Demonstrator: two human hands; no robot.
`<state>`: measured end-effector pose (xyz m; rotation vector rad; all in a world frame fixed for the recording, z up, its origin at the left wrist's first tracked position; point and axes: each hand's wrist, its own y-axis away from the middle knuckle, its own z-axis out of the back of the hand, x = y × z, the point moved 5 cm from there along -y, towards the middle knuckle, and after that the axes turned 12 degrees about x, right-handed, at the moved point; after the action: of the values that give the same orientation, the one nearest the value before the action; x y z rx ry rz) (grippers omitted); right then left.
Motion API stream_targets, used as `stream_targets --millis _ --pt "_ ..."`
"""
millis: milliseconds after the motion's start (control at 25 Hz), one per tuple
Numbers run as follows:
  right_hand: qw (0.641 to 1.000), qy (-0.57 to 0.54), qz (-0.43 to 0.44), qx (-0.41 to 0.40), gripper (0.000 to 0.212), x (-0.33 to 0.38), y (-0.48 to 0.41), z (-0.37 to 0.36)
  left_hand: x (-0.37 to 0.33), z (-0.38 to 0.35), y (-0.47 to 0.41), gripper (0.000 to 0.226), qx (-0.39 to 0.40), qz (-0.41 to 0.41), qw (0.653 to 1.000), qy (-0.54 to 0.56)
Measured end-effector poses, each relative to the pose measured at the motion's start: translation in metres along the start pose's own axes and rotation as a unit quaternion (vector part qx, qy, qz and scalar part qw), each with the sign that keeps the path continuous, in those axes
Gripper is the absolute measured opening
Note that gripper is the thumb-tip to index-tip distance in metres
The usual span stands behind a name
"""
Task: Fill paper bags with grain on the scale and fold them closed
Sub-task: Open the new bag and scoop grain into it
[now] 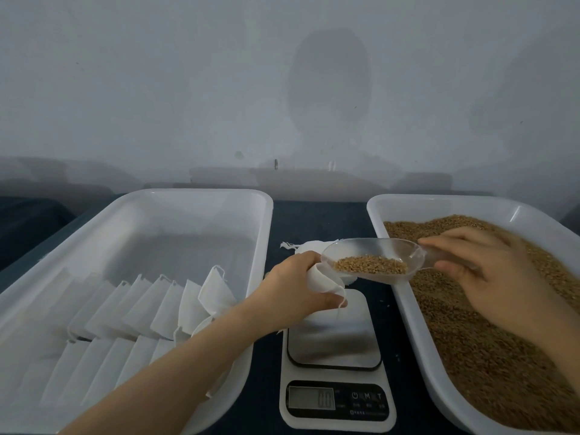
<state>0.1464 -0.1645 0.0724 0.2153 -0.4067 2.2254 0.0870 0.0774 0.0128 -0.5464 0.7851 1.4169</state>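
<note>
The left hand reaches in from the lower left, fingers and thumb curled around a small white bag, gripping it just above the digital scale. The right hand, over the grain tray, pinches the handle of a clear scoop and holds its grain level at the bag's mouth.

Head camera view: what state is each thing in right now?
White digital kitchen scale, on, reading zero.
Small white paper bag, held open by the left hand over the scale.
Clear plastic scoop, part-filled with grain, gripped by the right hand.
Left white plastic tray, holds rows of flat empty bags.
Right white plastic tray, filled with brown grain.
</note>
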Motion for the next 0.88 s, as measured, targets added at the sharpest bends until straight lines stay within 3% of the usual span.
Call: stream_targets --millis 400,520,720,880 --pt "0.997 0.039 0.060 -0.011 0.042 0.009 0.002 -0.006 -0.009 -0.003 0.003 0.046 0.016 0.014 0.999 -0.032" --pt "0.995 0.055 0.083 -0.029 0.031 0.016 0.003 -0.008 -0.014 -0.006 0.004 0.042 0.034 0.025 0.997 -0.065" --pt "0.991 0.087 0.094 -0.048 0.040 0.022 0.003 -0.007 -0.014 -0.011 0.004 0.052 0.064 0.038 0.995 -0.065" --pt "0.990 0.088 0.099 -0.051 0.039 0.021 0.005 -0.004 -0.013 -0.009 0.004 0.064 0.070 -0.001 0.997 -0.030"
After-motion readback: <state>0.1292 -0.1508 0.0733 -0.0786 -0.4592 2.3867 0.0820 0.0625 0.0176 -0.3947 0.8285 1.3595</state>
